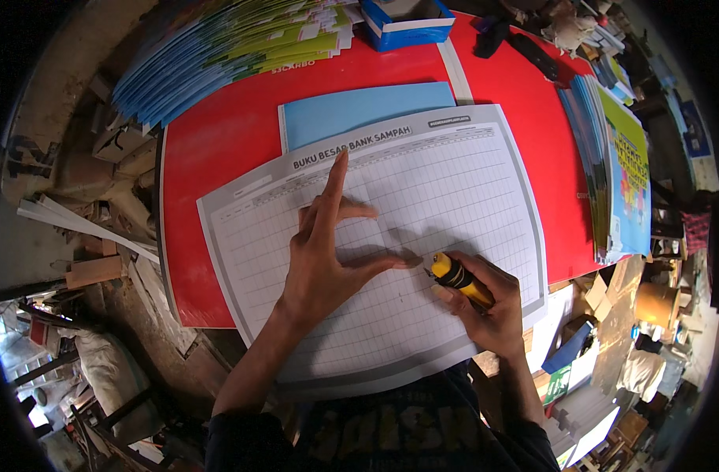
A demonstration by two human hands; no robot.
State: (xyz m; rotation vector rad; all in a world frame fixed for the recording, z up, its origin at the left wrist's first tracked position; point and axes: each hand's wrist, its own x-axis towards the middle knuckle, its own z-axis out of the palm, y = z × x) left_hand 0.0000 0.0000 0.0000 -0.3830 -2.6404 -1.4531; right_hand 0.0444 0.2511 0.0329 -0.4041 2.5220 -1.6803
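Left hand: the left hand (316,263) is unclasped, fingers spread over the sheet's middle; contact unclear.
Right hand: the right hand (493,307) grips a yellow-and-black tool (463,279), right of the left thumb.
Grid sheet: the printed sheet (462,189) lies across the near side of the red tabletop (218,165), overlapping a light-blue sheet (367,112) at its far edge.

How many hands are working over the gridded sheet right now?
2. The left hand is over the left half of the gridded sheet, forefinger extended; the right hand is at the lower right, gripping a yellow-and-black tool. No others show.
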